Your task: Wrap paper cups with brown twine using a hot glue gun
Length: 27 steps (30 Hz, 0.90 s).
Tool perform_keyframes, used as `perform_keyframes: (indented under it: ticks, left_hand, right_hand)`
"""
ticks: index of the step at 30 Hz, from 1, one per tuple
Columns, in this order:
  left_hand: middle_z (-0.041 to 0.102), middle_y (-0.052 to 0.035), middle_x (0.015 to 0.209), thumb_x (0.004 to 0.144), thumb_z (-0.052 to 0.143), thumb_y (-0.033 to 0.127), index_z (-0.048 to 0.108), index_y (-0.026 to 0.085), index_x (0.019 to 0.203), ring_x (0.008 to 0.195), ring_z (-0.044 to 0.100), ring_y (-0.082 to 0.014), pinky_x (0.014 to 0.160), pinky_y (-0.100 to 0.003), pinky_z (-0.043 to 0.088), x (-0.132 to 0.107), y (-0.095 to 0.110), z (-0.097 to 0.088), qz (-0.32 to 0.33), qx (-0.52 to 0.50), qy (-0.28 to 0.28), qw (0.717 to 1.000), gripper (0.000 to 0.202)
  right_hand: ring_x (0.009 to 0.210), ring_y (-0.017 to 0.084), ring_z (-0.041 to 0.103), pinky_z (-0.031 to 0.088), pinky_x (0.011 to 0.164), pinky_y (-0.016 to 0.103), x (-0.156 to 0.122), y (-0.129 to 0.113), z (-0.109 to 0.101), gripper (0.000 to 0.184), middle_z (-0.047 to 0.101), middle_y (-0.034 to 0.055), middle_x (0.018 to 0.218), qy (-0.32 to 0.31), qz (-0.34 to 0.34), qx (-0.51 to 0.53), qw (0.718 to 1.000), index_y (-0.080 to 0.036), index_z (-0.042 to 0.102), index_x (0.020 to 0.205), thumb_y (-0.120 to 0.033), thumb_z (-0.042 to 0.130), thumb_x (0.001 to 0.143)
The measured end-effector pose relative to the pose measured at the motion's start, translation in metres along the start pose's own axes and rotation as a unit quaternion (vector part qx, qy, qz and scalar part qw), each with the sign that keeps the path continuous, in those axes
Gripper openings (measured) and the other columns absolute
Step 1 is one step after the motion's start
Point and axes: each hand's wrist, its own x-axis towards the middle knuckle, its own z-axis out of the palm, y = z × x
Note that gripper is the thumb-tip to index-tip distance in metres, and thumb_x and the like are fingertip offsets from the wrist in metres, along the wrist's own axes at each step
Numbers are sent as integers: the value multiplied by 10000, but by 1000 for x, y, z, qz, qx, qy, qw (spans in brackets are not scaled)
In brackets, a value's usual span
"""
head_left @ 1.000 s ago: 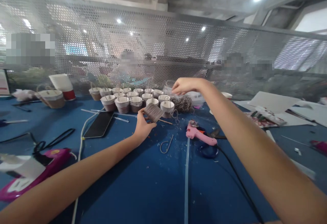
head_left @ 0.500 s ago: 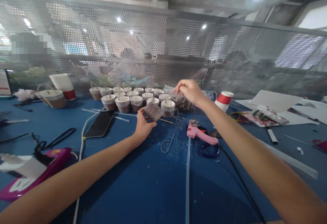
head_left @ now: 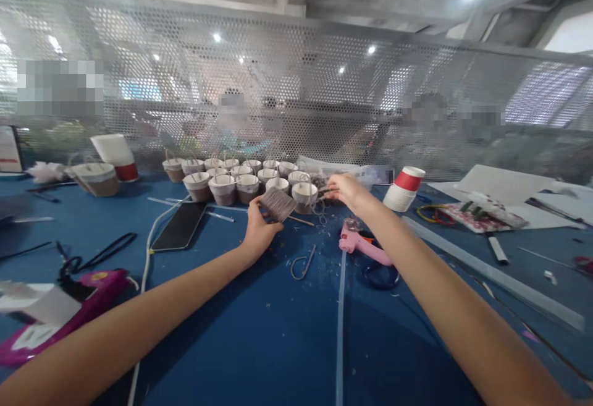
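My left hand [head_left: 259, 230] grips a small cup wrapped in brown-grey twine [head_left: 277, 204], tilted on its side above the table, thumb below and fingers behind. To its right, my right hand [head_left: 346, 191] has its fingers closed on thin twine [head_left: 320, 181] from the tangled heap beside the cups; the fingertips partly hide the strands. Behind the held cup stand several twine-wrapped cups with white rims and looped handles [head_left: 223, 190]. A pink glue gun [head_left: 364, 245] lies below my right forearm, with a clear glue stick [head_left: 341, 319] running from it toward me.
A black phone [head_left: 180, 227] and white cable [head_left: 147, 264] lie left. A purple power strip [head_left: 99, 291] is near my left forearm. Stacked red-and-white paper cups [head_left: 404, 188] lean at right, near papers [head_left: 504, 186]. A perforated metal screen [head_left: 296, 97] rises behind.
My right hand has come down from above the twine heap and is now lower, closer to the cups. My left hand keeps the twine-wrapped cup in nearly the same place.
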Motion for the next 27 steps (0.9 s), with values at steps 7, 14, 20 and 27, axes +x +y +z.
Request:
perform_keyframes:
  ticks: [7, 14, 20, 27]
  left_hand:
    - [439, -66, 1178, 500, 697, 59, 370, 227, 1143, 903, 571, -182, 689, -311, 540, 1, -1, 0, 2, 10, 15, 1000, 741]
    - [429, -63, 1180, 510, 688, 52, 367, 221, 1147, 924, 564, -175, 711, -296, 534, 3, -7, 0, -1, 30, 24, 999, 733]
    - [447, -71, 1188, 533, 704, 92, 349, 224, 1152, 927, 591, -187, 719, -306, 531, 2, -5, 0, 3, 14, 16, 1000, 726]
    - [464, -72, 1156, 502, 717, 111, 362, 223, 1111, 898, 593, -188, 712, -314, 532, 1, -3, 1, 16, 0, 12, 1000, 714]
  right_hand:
    - [514, 193, 571, 481, 482, 336, -9, -17, -8, 235, 615, 81, 591, -109, 124, -39, 986, -210, 524, 568, -309, 616, 760]
    - [761, 168, 608, 461, 585, 249, -74, -32, -2, 418, 635, 42, 1030, -358, -96, -158, 915, -221, 591, 1035, -113, 673, 640]
    - [959, 262, 550, 465, 666, 313, -106, -23, 28, 251, 595, 113, 960, -261, -182, -292, 902, -167, 542, 963, -92, 603, 731]
    - [942, 241, 567, 478, 712, 326, -110, -11, 38, 165, 627, 123, 915, -184, -230, -269, 917, -153, 539, 952, -51, 438, 870]
